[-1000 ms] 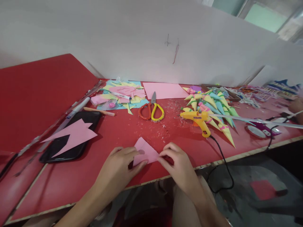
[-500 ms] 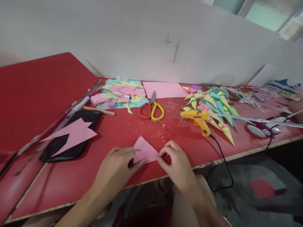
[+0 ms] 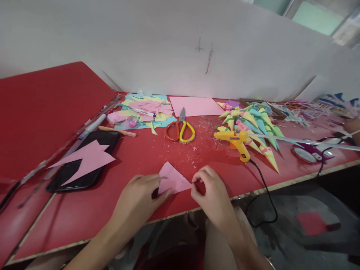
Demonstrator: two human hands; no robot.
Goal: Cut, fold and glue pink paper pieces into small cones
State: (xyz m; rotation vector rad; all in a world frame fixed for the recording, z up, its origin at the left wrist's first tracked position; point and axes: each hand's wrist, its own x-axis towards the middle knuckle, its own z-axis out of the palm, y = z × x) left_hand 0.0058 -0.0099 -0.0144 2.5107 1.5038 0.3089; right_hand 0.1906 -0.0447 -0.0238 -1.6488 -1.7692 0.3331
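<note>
At far left, cut pink pieces (image 3: 95, 159) lie across a black tray-like object (image 3: 57, 184) on a red table (image 3: 135, 152), apparently trimmed and waiting. The left hand (image 3: 139, 195) holds the near-left side of a pink paper (image 3: 176, 180) near the table's front edge, fingers above and thumb below. Behind it sit a heap of paper scraps (image 3: 149, 108) and scissors (image 3: 180, 131), the handles spread. The right hand (image 3: 210, 189) curls thumb and forefinger together at the paper's right corner; whether they pinch it cannot be told. The paper bears a faint line, possibly a crease, and its shaping looks barely begun. At right, a yellow glue gun (image 3: 236, 140) rests beside a pile of decorated paper cones (image 3: 267, 152), which seem finished.
</note>
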